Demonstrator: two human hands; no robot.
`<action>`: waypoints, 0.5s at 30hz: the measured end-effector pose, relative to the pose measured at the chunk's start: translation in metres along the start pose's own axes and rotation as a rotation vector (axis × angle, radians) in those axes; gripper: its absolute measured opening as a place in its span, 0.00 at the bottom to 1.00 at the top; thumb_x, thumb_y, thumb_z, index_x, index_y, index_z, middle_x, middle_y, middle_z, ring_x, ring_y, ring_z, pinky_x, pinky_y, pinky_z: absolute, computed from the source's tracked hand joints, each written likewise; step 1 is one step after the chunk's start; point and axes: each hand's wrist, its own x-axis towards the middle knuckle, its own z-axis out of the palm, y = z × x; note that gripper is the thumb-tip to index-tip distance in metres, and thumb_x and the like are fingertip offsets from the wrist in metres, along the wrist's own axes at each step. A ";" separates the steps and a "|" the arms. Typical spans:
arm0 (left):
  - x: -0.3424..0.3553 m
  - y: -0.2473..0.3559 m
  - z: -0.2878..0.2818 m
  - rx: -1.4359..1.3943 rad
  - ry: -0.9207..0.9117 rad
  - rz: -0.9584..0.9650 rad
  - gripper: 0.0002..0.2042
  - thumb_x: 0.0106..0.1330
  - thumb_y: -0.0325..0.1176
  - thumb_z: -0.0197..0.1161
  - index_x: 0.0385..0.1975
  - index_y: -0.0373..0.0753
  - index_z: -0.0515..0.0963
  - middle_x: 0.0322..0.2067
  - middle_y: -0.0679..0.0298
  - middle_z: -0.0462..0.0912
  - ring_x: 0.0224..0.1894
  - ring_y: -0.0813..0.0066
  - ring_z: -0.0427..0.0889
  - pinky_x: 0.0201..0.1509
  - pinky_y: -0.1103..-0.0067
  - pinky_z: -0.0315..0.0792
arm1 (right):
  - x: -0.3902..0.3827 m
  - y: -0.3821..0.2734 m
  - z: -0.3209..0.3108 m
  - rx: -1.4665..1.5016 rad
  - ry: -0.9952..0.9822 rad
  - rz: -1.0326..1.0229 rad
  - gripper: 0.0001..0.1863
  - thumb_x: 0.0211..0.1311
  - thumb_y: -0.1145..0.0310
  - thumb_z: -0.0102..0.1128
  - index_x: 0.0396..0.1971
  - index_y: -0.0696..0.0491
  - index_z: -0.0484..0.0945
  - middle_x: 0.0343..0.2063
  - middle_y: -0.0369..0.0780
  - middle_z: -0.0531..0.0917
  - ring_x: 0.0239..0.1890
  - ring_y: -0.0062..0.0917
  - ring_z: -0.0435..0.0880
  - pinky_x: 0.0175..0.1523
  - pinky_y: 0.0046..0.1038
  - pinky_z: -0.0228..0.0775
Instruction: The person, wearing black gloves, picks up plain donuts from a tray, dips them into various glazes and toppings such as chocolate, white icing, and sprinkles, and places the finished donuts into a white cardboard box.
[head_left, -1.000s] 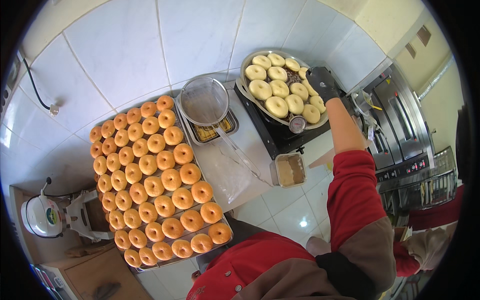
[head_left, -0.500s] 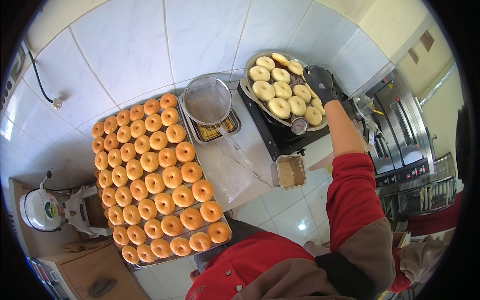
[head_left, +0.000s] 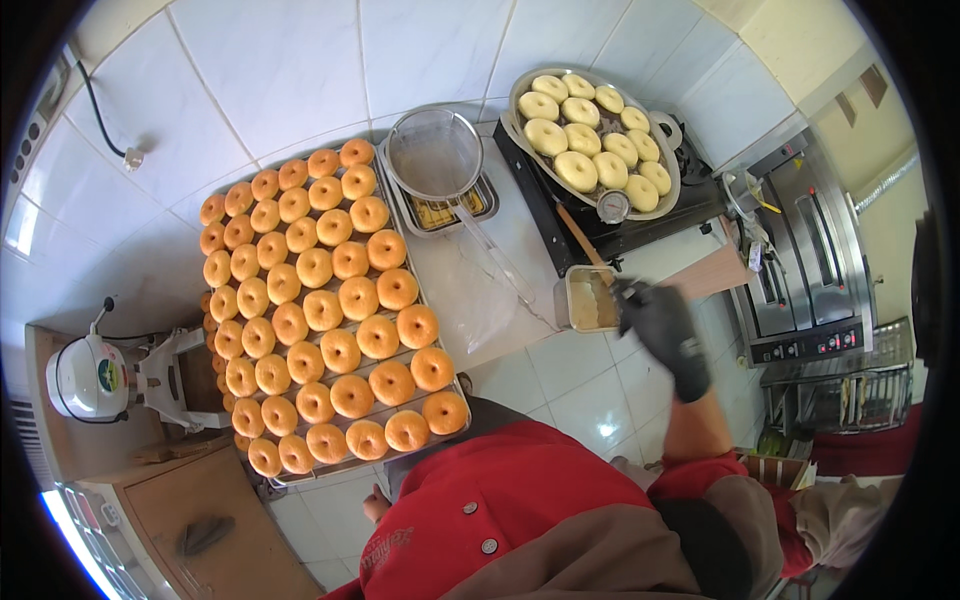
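Note:
My black-gloved right hand is closed on a slim wooden stick, which points toward the round pan of pale ring doughnuts on the black stove. A dial thermometer sits at the pan's near edge. Just left of the gloved hand is a small rectangular metal container with pale contents, partly behind the stick. My left hand shows small beside my body at the bottom, near the large rack of browned doughnuts; whether it holds anything is unclear.
A mesh strainer rests over a metal tray on the pale counter. A stainless oven stands at the right, a white appliance at the left. Tiled wall runs behind; a wooden cabinet is lower left.
My right hand has left the pan's right side, drawn down toward me, and now grips the wooden stick. The view has shifted, with the counter and rack appearing higher.

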 end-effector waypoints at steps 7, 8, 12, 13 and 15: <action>0.000 0.015 -0.022 -0.008 -0.054 0.169 0.20 0.65 0.42 0.47 0.27 0.29 0.77 0.28 0.41 0.78 0.34 0.41 0.77 0.38 0.58 0.71 | 0.021 0.068 0.191 -0.228 0.049 -0.131 0.11 0.59 0.67 0.50 0.26 0.58 0.77 0.15 0.44 0.80 0.17 0.32 0.80 0.25 0.32 0.72; -0.004 0.009 -0.029 -0.038 -0.098 0.134 0.19 0.65 0.41 0.47 0.30 0.29 0.77 0.30 0.41 0.79 0.35 0.41 0.77 0.40 0.58 0.71 | 0.027 0.077 0.210 -0.251 0.124 -0.200 0.11 0.59 0.67 0.50 0.26 0.59 0.77 0.15 0.45 0.80 0.17 0.33 0.80 0.25 0.33 0.72; -0.044 -0.045 -0.046 -0.263 -0.142 0.033 0.17 0.64 0.40 0.49 0.40 0.30 0.74 0.39 0.43 0.78 0.42 0.46 0.77 0.47 0.62 0.71 | 0.043 0.090 0.244 -0.375 0.174 -0.199 0.12 0.57 0.66 0.52 0.26 0.60 0.77 0.18 0.50 0.79 0.24 0.45 0.80 0.28 0.42 0.72; -0.050 -0.062 -0.049 -0.210 -0.218 0.026 0.18 0.65 0.40 0.49 0.43 0.30 0.73 0.41 0.44 0.77 0.44 0.49 0.77 0.48 0.64 0.70 | 0.040 0.086 0.241 -0.401 0.165 -0.218 0.12 0.57 0.66 0.52 0.26 0.60 0.76 0.17 0.50 0.78 0.23 0.45 0.80 0.28 0.42 0.72; -0.064 -0.096 -0.052 -0.206 -0.324 -0.068 0.18 0.65 0.41 0.49 0.44 0.31 0.72 0.42 0.46 0.77 0.45 0.52 0.76 0.50 0.66 0.70 | 0.027 0.073 0.220 -0.559 0.044 -0.263 0.13 0.58 0.65 0.51 0.25 0.61 0.76 0.19 0.49 0.79 0.25 0.43 0.79 0.30 0.41 0.71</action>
